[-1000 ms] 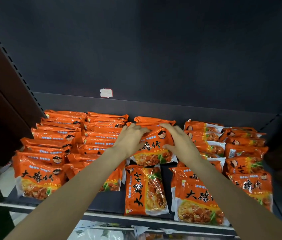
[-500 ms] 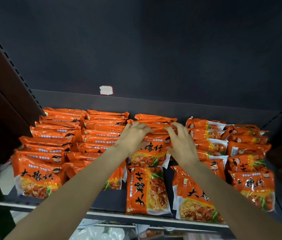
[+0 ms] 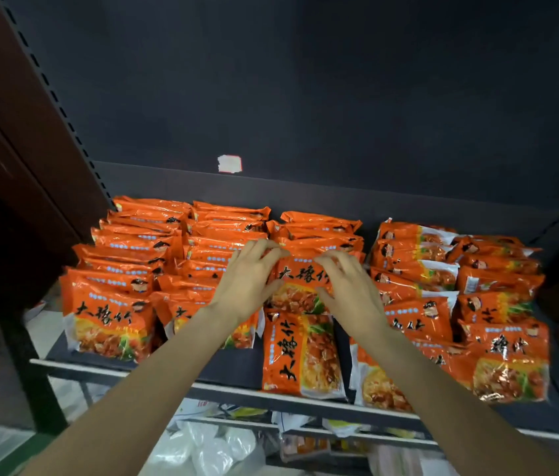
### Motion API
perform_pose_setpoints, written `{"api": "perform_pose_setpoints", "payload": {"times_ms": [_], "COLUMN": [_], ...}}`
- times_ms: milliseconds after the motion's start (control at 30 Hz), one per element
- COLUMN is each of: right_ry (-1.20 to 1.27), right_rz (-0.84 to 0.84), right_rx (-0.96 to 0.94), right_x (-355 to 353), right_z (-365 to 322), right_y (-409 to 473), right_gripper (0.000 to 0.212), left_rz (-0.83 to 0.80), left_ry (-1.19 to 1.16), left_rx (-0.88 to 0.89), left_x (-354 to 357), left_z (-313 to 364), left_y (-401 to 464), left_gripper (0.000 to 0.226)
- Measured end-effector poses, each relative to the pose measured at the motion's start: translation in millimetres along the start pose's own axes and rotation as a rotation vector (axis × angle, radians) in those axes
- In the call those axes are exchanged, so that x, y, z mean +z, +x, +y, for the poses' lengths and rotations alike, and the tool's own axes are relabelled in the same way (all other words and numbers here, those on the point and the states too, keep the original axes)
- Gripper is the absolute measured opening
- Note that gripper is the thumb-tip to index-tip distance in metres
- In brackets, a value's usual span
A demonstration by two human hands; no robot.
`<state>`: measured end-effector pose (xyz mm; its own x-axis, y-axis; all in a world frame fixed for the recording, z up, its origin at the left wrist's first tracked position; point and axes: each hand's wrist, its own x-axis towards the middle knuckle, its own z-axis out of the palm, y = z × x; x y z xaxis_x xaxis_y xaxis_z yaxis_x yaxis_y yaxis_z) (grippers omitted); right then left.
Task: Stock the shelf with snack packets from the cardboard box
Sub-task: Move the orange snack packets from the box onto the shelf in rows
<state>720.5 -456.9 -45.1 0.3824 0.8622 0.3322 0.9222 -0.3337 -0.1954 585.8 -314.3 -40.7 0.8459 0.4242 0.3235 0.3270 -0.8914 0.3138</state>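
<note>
Both hands were on one orange packet [image 3: 300, 281] standing in the middle row of the shelf [image 3: 230, 367]. The left hand [image 3: 248, 278] held its left edge with curled fingers; the right hand [image 3: 350, 292] curled over its top right. Another packet [image 3: 300, 355] lay flat in front of it. Rows of packets [image 3: 140, 242] filled both sides.

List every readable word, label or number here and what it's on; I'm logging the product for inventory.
"大豫竹": large black characters on the orange snack packets, upright or sideways on the lying packet.
Small blue print on the packets: too blurred to read.
White sticker on the shelf back panel: nothing legible.
</note>
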Motion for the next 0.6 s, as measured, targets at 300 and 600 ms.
{"api": "perform_pose_setpoints", "payload": {"times_ms": [300, 600], "right_ry": [0.22, 0.17], "right_rz": [-0.447, -0.556], "right_rx": [0.296, 0.359], "right_x": [26, 40], "right_z": [-40, -46], "right_y": [-80, -105], "right_gripper": [0.053, 0.056], "left_rz": [-0.206, -0.541], "left_ry": [-0.196, -0.238], "left_rx": [-0.072, -0.334], "left_x": [-4, 33], "left_z": [12, 17], "left_y": [-82, -115], "left_gripper": [0.025, 0.027]}}
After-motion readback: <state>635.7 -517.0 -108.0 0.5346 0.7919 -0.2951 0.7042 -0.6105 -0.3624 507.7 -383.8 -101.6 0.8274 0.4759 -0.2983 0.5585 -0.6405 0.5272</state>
